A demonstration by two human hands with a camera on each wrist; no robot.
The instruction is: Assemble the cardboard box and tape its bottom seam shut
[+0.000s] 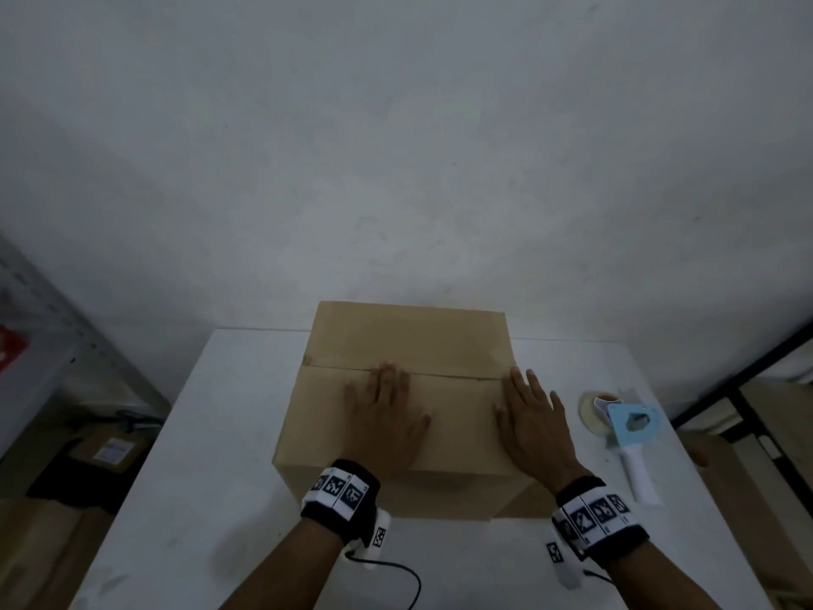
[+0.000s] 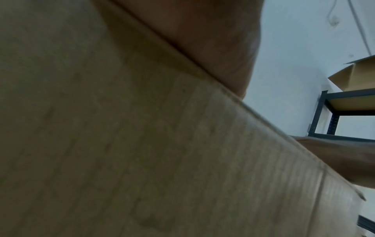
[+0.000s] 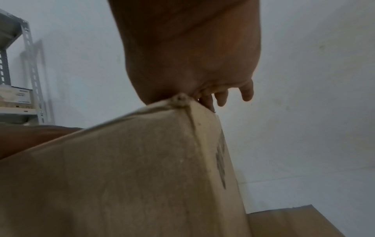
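Note:
A brown cardboard box (image 1: pixel 409 341) stands on the white table (image 1: pixel 198 433), its flaps folded flat with the seam (image 1: pixel 444 375) running left to right across the top. My left hand (image 1: pixel 383 418) lies flat on the near flap, fingers straight and reaching the seam. My right hand (image 1: pixel 530 418) presses flat on the box's right edge. The left wrist view is filled by the box side (image 2: pixel 142 144) under my palm (image 2: pixel 213 40). In the right wrist view my palm (image 3: pixel 192 56) sits on the box corner (image 3: pixel 180 99). A blue-and-white tape dispenser (image 1: pixel 627 429) lies on the table to the right.
A grey metal shelf (image 1: pixel 39 328) stands at the left, with cardboard boxes (image 1: pixel 110 451) on the floor below it. A black-framed shelf (image 1: pixel 748 380) is at the right. The white wall (image 1: pixel 396 147) rises just behind the table.

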